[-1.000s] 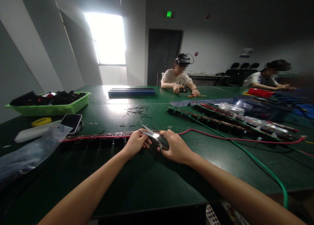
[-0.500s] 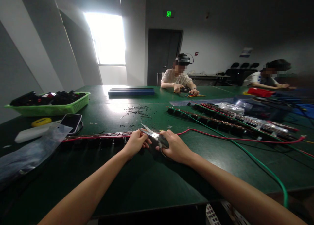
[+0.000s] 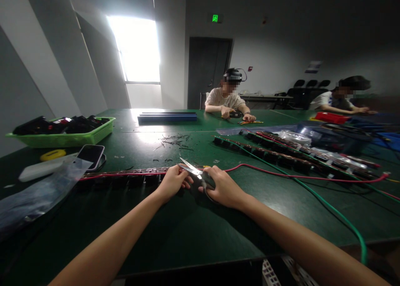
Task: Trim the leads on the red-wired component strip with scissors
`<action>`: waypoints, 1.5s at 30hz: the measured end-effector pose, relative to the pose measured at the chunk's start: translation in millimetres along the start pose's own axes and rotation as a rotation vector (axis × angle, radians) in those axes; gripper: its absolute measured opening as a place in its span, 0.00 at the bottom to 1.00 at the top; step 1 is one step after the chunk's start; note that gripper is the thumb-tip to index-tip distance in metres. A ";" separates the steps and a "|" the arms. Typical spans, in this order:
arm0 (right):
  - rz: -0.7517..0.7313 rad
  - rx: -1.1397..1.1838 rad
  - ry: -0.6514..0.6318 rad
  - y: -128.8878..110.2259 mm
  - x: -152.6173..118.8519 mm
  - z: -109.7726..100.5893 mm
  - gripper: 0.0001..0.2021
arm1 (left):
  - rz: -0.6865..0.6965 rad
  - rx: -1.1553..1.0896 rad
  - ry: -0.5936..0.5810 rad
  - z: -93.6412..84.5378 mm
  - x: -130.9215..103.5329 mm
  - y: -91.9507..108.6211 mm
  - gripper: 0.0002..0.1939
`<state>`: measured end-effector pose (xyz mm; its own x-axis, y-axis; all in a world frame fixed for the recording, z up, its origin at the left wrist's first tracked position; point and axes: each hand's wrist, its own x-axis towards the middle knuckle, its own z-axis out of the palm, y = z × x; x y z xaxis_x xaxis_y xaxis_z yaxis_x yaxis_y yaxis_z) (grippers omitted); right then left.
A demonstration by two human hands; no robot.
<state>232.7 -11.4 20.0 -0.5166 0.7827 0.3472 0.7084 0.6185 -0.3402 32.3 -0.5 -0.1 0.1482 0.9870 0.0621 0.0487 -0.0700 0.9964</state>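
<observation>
My right hand (image 3: 225,187) is closed around the handles of a pair of scissors (image 3: 194,170). Their blades stand apart and point left, over the fingers of my left hand (image 3: 175,182). That hand is closed at the right end of a long black strip with red and copper-coloured wires (image 3: 125,176); the exact spot pinched is hidden by the fingers. From behind my right hand a red wire (image 3: 259,167) runs off to the right. Small dark clippings (image 3: 175,142) lie scattered beyond my hands.
On the left are a green basket (image 3: 68,142) of black parts, a phone (image 3: 90,156), yellow tape (image 3: 53,154) and a plastic bag (image 3: 46,198). More wired strips (image 3: 268,153) and a green cable (image 3: 331,207) lie right. Blue bars (image 3: 167,118) and two people are across the table.
My hands and the scissors stay almost in place. Across the table, the hands of the nearer person have shifted slightly to the right.
</observation>
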 end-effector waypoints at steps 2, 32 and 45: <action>-0.003 -0.001 0.001 0.3 0.2 0.4 0.22 | 0.001 0.000 0.001 0.2 0.1 0.1 0.07; 0.002 0.038 0.003 1.6 0.4 1.7 0.25 | -0.013 0.000 0.001 0.0 -0.9 2.2 0.09; 0.038 0.085 0.046 9.2 3.0 4.6 0.22 | -0.027 -0.026 -0.005 0.3 0.3 0.9 0.12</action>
<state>235.5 -3.0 13.9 -0.4663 0.8026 0.3721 0.6827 0.5940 -0.4256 32.7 -0.2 0.7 0.1521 0.9877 0.0353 0.0268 -0.0398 0.9988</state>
